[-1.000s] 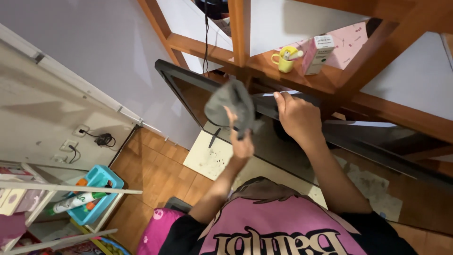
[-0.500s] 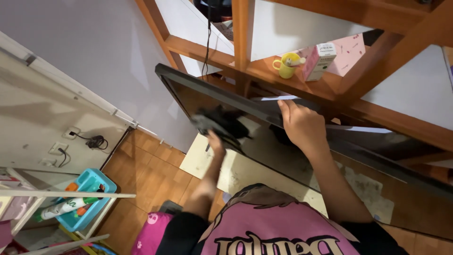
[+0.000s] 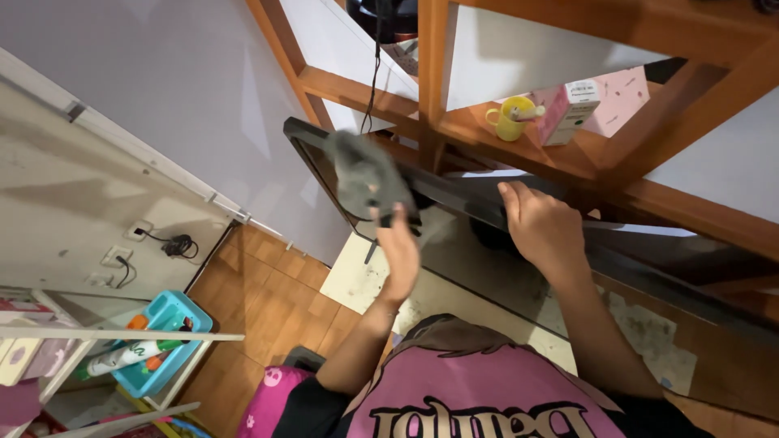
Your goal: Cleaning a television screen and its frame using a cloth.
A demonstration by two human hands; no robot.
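As our left hand [image 3: 398,255] swings the clamped grey cloth [image 3: 367,177] back up to the screen's [image 3: 487,243] top-left corner, wiping continues; our right hand [image 3: 545,229] still grips the frame's top edge.

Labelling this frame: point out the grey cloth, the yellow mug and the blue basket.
grey cloth [image 3: 367,176]: head view, middle of the bunched fabric held by the left hand [image 3: 398,253].
yellow mug [image 3: 511,124]: head view, side wall of the mug.
blue basket [image 3: 172,307]: head view, top rim.
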